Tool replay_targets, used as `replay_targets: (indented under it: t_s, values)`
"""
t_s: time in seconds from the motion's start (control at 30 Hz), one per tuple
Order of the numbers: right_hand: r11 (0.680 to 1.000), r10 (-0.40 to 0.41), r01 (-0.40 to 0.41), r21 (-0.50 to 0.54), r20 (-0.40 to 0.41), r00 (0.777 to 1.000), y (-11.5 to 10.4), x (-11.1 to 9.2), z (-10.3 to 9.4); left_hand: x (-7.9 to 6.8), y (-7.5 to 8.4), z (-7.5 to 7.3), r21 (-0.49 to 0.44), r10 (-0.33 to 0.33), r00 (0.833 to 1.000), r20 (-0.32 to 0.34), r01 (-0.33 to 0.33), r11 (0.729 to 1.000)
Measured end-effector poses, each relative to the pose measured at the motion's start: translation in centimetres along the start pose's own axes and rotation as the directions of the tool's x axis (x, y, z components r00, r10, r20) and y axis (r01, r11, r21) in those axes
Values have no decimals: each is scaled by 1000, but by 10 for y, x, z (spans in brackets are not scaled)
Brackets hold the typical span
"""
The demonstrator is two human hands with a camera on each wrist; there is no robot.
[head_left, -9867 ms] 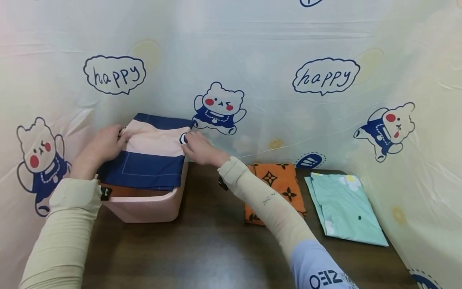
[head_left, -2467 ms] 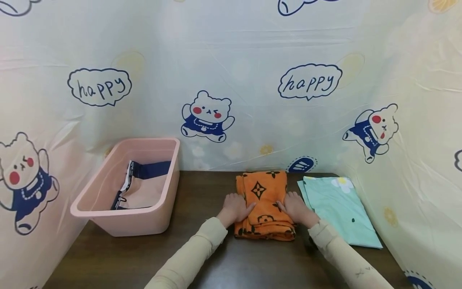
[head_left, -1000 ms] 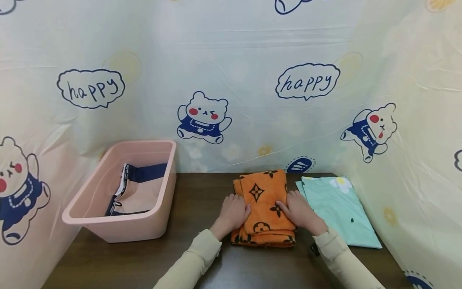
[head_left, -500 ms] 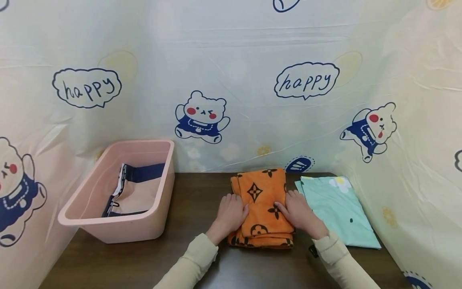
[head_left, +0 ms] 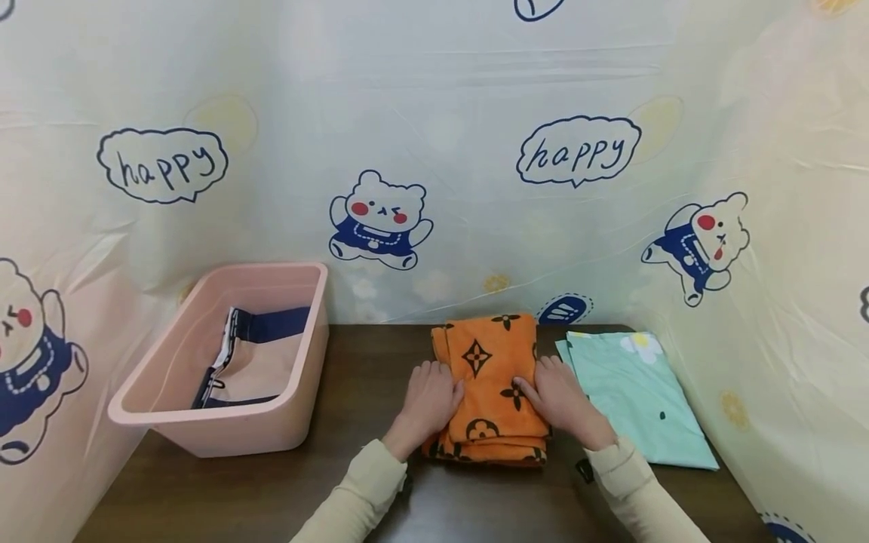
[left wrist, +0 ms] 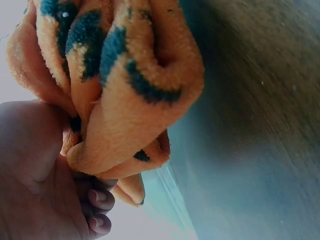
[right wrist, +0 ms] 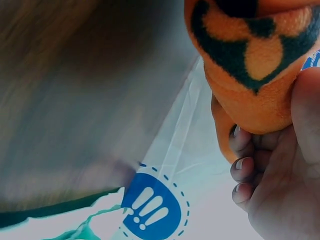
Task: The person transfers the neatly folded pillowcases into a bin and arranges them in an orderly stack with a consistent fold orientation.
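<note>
An orange plush cloth (head_left: 492,377) with black floral motifs lies folded into a thick bundle toward the right of the table in the head view. My left hand (head_left: 429,400) grips its left edge, thumb on top and fingers down the side. On the opposite edge, my right hand (head_left: 563,396) holds it the same way. Fuzzy layers of the orange cloth (left wrist: 135,100) hang in folds beside the left palm in the left wrist view, with curled fingers (left wrist: 102,197) underneath. The right wrist view has curled fingertips (right wrist: 242,167) at the underside of the bundle.
A pink plastic bin (head_left: 210,434) stands at the left with a folded navy-and-pink cloth (head_left: 268,362) inside. Right of the bundle lies a folded mint-green cloth (head_left: 641,400) with a daisy print. A printed curtain (head_left: 475,151) closes off the back and sides of the dark wooden table (head_left: 292,501).
Earlier both hands held the navy-and-pink cloth over the bin; it now lies inside. They have since gripped the orange cloth, which has shifted slightly left with them in the last half second.
</note>
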State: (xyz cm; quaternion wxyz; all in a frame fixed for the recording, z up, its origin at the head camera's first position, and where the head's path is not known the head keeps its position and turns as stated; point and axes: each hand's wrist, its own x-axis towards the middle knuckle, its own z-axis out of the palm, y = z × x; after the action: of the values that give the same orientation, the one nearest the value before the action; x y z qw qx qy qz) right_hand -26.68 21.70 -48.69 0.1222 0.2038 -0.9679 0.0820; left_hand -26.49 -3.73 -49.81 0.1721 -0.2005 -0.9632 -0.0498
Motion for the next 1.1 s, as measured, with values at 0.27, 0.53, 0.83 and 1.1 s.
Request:
replay_targets:
  t_s: [0.27, 0.53, 0.83, 1.1]
  values:
    - [999, 14, -14, 44, -4, 1000, -6, 4, -8, -1, -4, -10, -30, -7, 1000, -17, 7, 1000]
    - [994, 37, -36, 105, -7, 999, -14, 6, -12, -1, -9, -18, -22, -20, 1000, 8, 20, 1000]
    - [992, 44, -43, 119, -6, 999, -23, 8, -14, -6, -16, -27, -33, -27, 1000, -12, 27, 999]
    - [988, 70, -70, 135, 6, 998, -36, 10, -19, -10, -19, -43, -36, -44, 998, -43, 43, 998]
